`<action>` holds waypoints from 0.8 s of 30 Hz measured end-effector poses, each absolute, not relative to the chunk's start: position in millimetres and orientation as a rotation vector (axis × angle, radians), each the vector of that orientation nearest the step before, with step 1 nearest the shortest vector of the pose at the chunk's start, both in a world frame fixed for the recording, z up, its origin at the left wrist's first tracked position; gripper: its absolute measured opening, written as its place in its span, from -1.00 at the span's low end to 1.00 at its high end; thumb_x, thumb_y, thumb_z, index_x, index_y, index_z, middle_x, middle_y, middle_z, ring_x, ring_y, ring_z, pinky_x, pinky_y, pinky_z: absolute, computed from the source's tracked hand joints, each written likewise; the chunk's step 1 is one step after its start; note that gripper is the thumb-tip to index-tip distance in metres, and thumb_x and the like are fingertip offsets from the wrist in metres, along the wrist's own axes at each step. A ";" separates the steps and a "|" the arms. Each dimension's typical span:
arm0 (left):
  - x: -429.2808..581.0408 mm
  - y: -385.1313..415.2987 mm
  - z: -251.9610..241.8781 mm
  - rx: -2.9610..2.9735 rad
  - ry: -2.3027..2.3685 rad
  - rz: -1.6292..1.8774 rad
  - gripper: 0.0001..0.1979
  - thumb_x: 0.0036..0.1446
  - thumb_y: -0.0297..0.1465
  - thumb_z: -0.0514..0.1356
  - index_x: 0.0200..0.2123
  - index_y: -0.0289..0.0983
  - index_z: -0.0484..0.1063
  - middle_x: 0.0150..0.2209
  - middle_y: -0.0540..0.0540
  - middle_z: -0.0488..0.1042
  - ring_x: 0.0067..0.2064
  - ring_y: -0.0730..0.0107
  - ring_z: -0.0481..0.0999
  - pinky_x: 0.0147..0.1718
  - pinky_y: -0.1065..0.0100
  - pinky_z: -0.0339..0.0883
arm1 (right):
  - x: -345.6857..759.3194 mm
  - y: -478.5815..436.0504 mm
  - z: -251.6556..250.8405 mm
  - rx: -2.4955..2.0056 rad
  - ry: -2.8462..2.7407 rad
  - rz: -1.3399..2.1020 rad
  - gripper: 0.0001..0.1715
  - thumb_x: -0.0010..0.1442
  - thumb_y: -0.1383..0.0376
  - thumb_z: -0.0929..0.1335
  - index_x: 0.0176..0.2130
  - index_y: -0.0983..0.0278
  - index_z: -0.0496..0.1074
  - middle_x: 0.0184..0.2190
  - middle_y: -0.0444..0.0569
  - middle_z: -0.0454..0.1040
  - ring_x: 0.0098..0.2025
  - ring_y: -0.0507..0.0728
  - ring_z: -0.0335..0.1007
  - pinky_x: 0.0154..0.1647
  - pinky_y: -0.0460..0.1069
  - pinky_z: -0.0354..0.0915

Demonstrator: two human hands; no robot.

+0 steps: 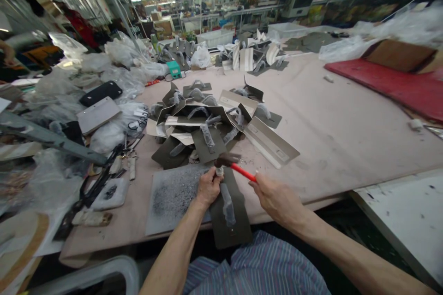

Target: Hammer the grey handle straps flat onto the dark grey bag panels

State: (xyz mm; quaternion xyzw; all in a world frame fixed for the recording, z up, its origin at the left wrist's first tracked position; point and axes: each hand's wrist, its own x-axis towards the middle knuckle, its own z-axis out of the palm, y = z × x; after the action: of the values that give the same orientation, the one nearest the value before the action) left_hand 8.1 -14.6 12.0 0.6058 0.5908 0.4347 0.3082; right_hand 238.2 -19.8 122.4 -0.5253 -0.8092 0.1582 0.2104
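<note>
My right hand (275, 196) is closed around the red handle of a hammer (244, 172). Its dark head is over the pale, wrapped top of a short upright tool (219, 172), which looks like a hand punch. My left hand (208, 186) grips that tool; its lower end is hidden. Beneath is a dark grey-green panel (221, 235) with a plastic-wrapped handle (227, 205), lying partly on a pitted cutting board (168, 203) and jutting past the table's front edge toward my lap.
Beyond the board lies a heap of similar panels (207, 140) with wrapped handles. Tools and clear plastic bags (117, 55) crowd the left side of the pink-covered table (311, 115). A red board (387, 83) lies at the right, and a grey metal bar (51, 136) crosses at left.
</note>
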 end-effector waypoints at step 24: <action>7.0 -15.5 9.1 1.567 1.520 1.212 -0.78 0.11 -0.47 0.19 -0.16 -0.18 0.52 -0.25 -0.04 0.62 -0.21 0.29 0.59 -0.15 0.33 0.40 | 275.3 -2.4 63.5 -2.082 -2.305 0.624 -0.63 0.41 0.17 0.13 -0.15 0.32 0.38 -0.29 0.12 0.50 -0.29 0.20 0.45 -0.27 0.03 0.23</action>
State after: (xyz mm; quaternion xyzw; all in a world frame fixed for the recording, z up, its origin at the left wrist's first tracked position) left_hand 7.0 -15.5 9.1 0.5953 0.5775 0.4603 0.3165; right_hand 275.3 -2.4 63.5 -0.6571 -0.7275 0.1971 -0.0135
